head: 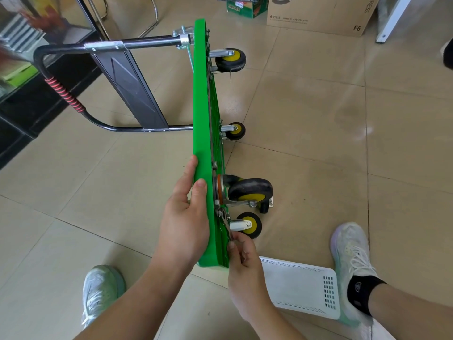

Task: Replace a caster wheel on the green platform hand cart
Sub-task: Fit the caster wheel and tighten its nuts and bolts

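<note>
The green platform cart [202, 114] stands on its long edge on the tiled floor, with its underside facing right. My left hand [186, 217] grips its top edge, thumb across the rim. My right hand [241, 256] pinches a thin metal wrench [226, 225] set against a bolt by the mounting plate of the near upper caster [250, 192], a black wheel with a yellow hub. Three more casters show: near lower [248, 224], middle [236, 131], far [230, 59]. A loose black part with a white plate [266, 206] lies on the floor behind the near casters.
The cart's black folding handle [105, 46] juts left toward a dark glass cabinet [29, 69]. A white perforated basket [301, 288] lies by my right foot [350, 261]; my left foot [101, 290] is at lower left. Cardboard boxes [318, 13] stand at the back.
</note>
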`<state>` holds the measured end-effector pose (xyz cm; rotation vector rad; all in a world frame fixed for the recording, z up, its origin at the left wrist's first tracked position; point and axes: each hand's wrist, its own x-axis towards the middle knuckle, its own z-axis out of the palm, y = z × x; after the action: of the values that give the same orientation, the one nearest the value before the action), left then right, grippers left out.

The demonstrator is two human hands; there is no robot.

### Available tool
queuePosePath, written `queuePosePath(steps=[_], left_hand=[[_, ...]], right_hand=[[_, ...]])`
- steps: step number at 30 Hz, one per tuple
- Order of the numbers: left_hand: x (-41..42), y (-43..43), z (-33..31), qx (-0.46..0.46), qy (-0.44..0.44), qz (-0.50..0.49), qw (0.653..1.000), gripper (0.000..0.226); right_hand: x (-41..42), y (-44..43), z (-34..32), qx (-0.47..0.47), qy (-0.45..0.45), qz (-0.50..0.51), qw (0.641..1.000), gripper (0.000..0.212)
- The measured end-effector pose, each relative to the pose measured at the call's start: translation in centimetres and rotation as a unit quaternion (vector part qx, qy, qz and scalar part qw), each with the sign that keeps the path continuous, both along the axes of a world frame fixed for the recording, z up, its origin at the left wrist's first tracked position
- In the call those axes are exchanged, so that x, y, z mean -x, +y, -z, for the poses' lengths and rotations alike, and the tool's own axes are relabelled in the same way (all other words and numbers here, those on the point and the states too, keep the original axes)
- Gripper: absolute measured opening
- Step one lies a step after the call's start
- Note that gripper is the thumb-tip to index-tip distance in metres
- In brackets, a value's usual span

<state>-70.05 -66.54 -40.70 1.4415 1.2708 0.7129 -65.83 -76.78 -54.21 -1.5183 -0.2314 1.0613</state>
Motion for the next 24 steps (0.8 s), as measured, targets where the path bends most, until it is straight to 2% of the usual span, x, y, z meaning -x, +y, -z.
queuePosePath(steps=[10,24], left_hand=[[0.23,0.03,0.01,0.004,0.000,0.004,1.000,0.045],[0.25,-0.04,0.11,0.008,0.009,0.011,1.000,0.045]], right_hand=[[0.04,-0.36,-0.50,0.007,0.005,0.001,1.000,0.024],[-0.60,-0.44,0.04,0.017,-0.025,-0.047,0.998,0.022]])
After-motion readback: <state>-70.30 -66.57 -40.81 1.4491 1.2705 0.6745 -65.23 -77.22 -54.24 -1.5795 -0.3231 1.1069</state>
